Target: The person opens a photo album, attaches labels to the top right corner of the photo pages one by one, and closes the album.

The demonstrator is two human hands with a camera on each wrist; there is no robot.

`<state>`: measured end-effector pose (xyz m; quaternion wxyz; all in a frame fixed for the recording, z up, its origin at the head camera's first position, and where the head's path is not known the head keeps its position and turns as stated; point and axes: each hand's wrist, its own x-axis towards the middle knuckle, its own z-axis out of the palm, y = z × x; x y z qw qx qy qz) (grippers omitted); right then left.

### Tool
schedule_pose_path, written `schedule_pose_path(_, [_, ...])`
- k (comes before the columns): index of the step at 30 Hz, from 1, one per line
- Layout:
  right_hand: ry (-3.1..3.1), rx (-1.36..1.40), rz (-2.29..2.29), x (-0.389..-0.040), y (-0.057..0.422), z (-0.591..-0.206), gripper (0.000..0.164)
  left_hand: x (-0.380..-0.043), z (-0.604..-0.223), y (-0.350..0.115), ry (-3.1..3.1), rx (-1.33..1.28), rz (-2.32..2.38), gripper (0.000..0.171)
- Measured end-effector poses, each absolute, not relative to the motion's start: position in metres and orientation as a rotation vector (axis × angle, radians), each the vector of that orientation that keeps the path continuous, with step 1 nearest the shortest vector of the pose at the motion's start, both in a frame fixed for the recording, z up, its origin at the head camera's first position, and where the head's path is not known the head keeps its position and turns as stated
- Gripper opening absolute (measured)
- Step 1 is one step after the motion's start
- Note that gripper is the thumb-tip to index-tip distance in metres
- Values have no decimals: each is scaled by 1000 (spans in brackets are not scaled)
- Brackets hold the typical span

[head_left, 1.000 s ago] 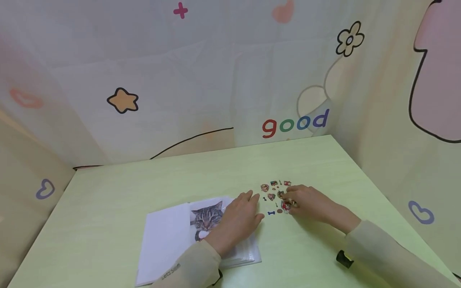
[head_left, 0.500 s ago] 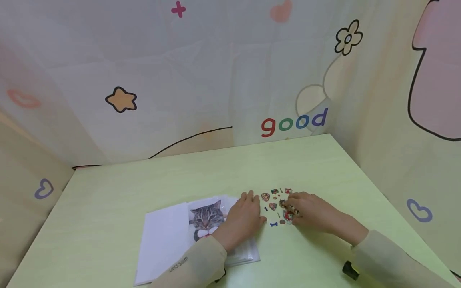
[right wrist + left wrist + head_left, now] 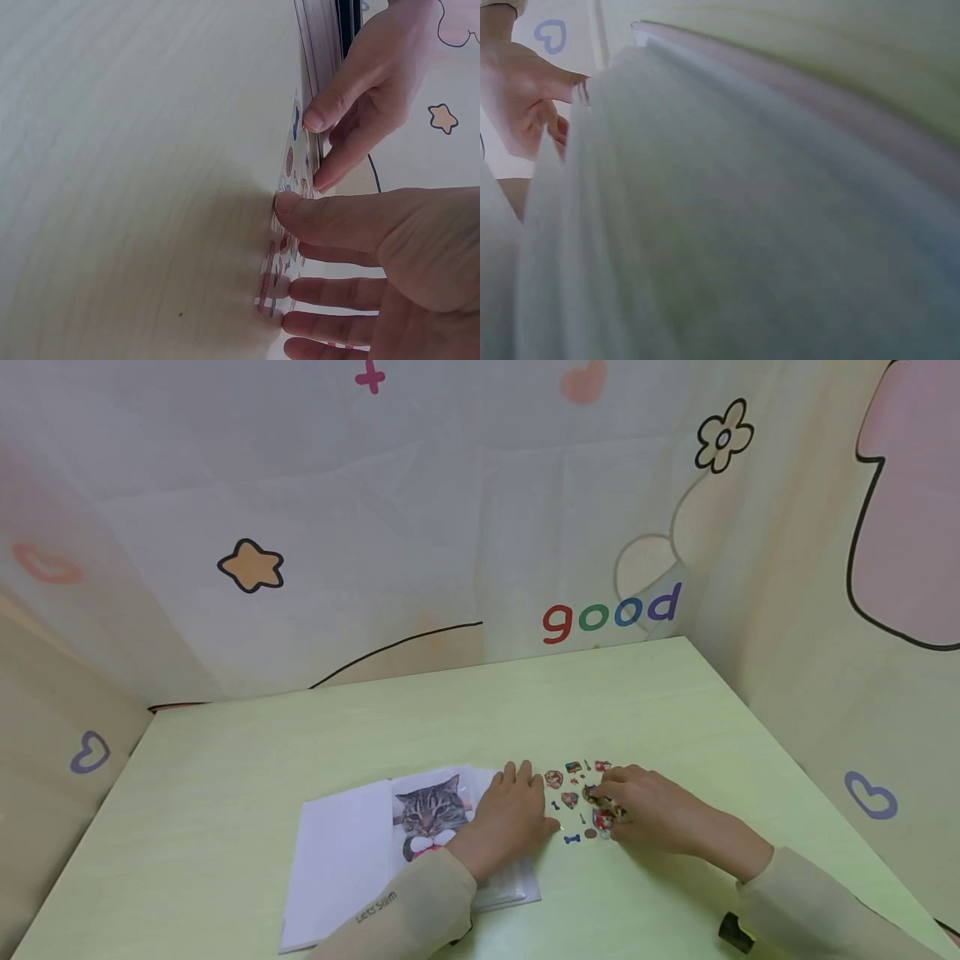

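Observation:
A clear sheet of small pet stickers (image 3: 570, 800) lies flat on the table beside an open white album (image 3: 341, 860). My left hand (image 3: 506, 814) lies over the album's right side, fingers extended and thumb tip at the sheet's left edge. In the right wrist view, my left thumb (image 3: 330, 105) shows beside the sheet. My right hand (image 3: 660, 810) rests on the sheet's right part, its thumb and fingertips spread apart and touching it; the stickers under the palm are hidden. Pale layered page edges (image 3: 630, 187) fill most of the left wrist view.
A tabby cat picture (image 3: 431, 810) shows on the album's right side, partly covered by my left forearm. A small black object (image 3: 735, 933) is by my right sleeve. Printed fabric walls (image 3: 390, 543) stand behind the table and at both sides.
The sticker sheet has slid toward me along the table, my right hand moving with it. My left hand has shifted slightly right; the album has stayed in nearly the same place.

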<state>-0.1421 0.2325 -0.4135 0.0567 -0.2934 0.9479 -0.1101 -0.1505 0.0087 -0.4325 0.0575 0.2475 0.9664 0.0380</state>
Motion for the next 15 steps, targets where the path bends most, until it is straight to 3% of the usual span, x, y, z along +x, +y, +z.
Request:
schedule_pose_path(10, [2952, -935, -303, -151, 224, -406, 32, -149, -429, 14, 2872, 692, 78, 72])
schedule_pose_path(15, [2949, -1018, -311, -166, 205, -404, 34, -151, -427, 14, 2873, 670, 88, 72])
